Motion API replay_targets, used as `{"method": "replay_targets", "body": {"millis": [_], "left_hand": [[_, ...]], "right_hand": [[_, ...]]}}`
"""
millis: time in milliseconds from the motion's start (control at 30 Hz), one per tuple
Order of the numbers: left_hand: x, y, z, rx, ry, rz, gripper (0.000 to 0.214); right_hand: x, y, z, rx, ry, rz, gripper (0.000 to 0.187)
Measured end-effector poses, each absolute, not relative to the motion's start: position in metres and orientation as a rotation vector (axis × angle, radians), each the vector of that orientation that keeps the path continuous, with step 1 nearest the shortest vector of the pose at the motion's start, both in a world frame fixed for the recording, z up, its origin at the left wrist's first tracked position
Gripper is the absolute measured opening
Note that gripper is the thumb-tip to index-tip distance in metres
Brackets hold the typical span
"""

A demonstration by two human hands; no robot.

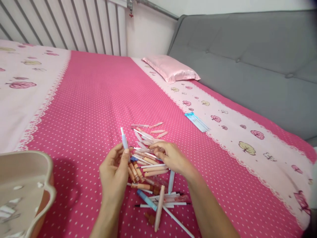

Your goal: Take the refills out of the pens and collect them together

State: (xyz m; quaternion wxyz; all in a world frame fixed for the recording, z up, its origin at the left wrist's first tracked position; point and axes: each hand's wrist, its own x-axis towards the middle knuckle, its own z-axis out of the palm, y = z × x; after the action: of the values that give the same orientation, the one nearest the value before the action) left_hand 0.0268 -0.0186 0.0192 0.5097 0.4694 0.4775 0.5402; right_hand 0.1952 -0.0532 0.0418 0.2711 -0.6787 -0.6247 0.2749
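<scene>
My left hand [115,173] holds a light blue and white pen barrel [123,138] upright between thumb and fingers. My right hand [169,155] reaches over a loose pile of pen parts [151,178] on the pink dotted bedsheet [99,105], its fingers curled and pinching at pieces in the pile; what it grips is too small to name. The pile holds several peach, white and blue barrels, caps and thin refills, scattered between and below both hands.
A small bundle of blue refills [196,121] lies further right on the sheet's pale flowered border. A pink pillow [170,68] rests at the bed's head beside a grey padded headboard [247,59]. A beige bag [24,191] stands at the lower left.
</scene>
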Motion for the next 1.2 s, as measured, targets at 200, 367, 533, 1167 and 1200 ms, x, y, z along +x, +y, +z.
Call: {"method": "replay_targets", "body": {"millis": [200, 367, 533, 1167, 1200], "left_hand": [[0.027, -0.02, 0.018, 1.099, 1.232, 1.375, 0.035], [0.029, -0.022, 0.02, 1.096, 1.235, 1.422, 0.03], [0.033, -0.024, 0.021, 1.065, 1.215, 1.44, 0.028], [0.05, -0.041, 0.025, 1.023, 1.13, 1.278, 0.028], [0.05, -0.041, 0.025, 1.021, 1.121, 1.271, 0.028]], "right_hand": [[0.191, -0.057, 0.046, -1.871, -1.702, 0.692, 0.027], [0.187, -0.062, 0.052, -1.926, -1.768, 0.677, 0.023], [0.187, -0.069, 0.061, -2.067, -1.848, 0.672, 0.023], [0.208, -0.072, 0.062, -2.565, -1.897, 0.527, 0.021], [0.207, -0.071, 0.062, -2.574, -1.907, 0.506, 0.021]]}}
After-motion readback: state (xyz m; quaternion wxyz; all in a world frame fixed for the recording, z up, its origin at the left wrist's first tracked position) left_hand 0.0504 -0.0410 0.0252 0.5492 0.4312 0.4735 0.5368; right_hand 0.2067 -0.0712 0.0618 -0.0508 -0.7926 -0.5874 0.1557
